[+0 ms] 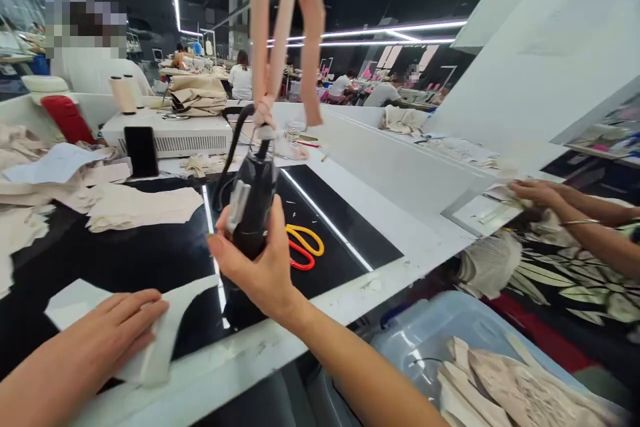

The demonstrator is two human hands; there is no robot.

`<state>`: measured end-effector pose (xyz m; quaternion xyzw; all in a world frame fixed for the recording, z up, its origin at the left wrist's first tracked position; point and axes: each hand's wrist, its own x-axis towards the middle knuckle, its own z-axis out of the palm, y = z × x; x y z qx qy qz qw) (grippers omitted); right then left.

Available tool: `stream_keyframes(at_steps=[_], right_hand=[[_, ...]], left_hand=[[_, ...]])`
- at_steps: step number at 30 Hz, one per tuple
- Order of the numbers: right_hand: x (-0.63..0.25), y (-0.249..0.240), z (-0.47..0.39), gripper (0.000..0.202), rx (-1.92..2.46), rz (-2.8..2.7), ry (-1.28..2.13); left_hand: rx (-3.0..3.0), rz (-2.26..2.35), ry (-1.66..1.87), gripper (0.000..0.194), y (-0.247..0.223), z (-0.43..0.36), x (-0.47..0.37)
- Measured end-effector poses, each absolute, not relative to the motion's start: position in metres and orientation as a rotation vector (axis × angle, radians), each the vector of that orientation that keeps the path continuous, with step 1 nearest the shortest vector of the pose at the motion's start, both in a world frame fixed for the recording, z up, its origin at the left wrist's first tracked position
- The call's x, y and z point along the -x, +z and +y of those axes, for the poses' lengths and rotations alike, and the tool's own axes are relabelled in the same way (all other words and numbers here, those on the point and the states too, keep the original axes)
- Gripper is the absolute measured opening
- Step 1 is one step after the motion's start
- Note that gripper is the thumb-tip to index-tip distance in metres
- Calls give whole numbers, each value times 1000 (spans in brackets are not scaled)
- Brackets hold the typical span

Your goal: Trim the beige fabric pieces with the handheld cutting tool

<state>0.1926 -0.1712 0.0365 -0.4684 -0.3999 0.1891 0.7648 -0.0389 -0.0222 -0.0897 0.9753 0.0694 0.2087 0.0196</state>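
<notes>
My right hand (260,263) is wrapped round a black corded hand-held power tool (255,207) with a silver part on its side. The tool is upright over the black work surface (165,260), hung from pinkish fabric strips (273,33) tied at its top. Its lower end is mostly hidden by my hand. My left hand (117,330) lies flat, fingers outstretched, on white cut fabric pieces (167,337) near the front edge. Just right of the tool are scissors with one yellow and one red handle loop (304,240); their blades are hidden.
Stacked cream fabric pieces (145,205) lie at the left, before a dark phone (141,151) and a white vented box (190,137). A blue plastic tub (415,327) with cloth stands below right. Another person's hands (537,193) work at the right.
</notes>
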Motion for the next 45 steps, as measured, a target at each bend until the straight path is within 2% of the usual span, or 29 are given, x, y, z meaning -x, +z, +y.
stream_keyframes(at_steps=[2, 3, 7, 9, 16, 23, 27, 31, 34, 45], right_hand=[[-195, 36, -175, 42, 1011, -881, 356], [-197, 36, -177, 39, 1017, -887, 323], [-202, 32, -183, 31, 980, -900, 281], [-202, 31, -185, 30, 933, -905, 295], [-194, 31, -190, 39, 850, -867, 330], [-191, 24, -189, 48, 859, -884, 349], [-191, 22, -189, 49, 883, -880, 353], [-189, 20, -190, 48, 883, -880, 336], [-188, 20, -190, 50, 877, -877, 341], [-190, 19, -187, 47, 881, -889, 338]], left_hand=[[-3224, 189, 662, 45, -74, -37, 21], [-3306, 231, 642, 42, -67, -46, 12], [-3487, 475, 508, 14, -52, -79, -18], [-3449, 588, 473, 9, -49, -89, -24], [-3329, 800, 473, 20, -41, -102, -19], [-3341, 831, 487, 15, -30, -104, -16], [-3330, 564, 663, 6, -24, -106, -16], [-3136, 22, 739, 22, -27, -109, -22], [-3040, -207, 775, 28, -34, -109, -28], [-3025, -209, 724, 20, -49, -84, -30]])
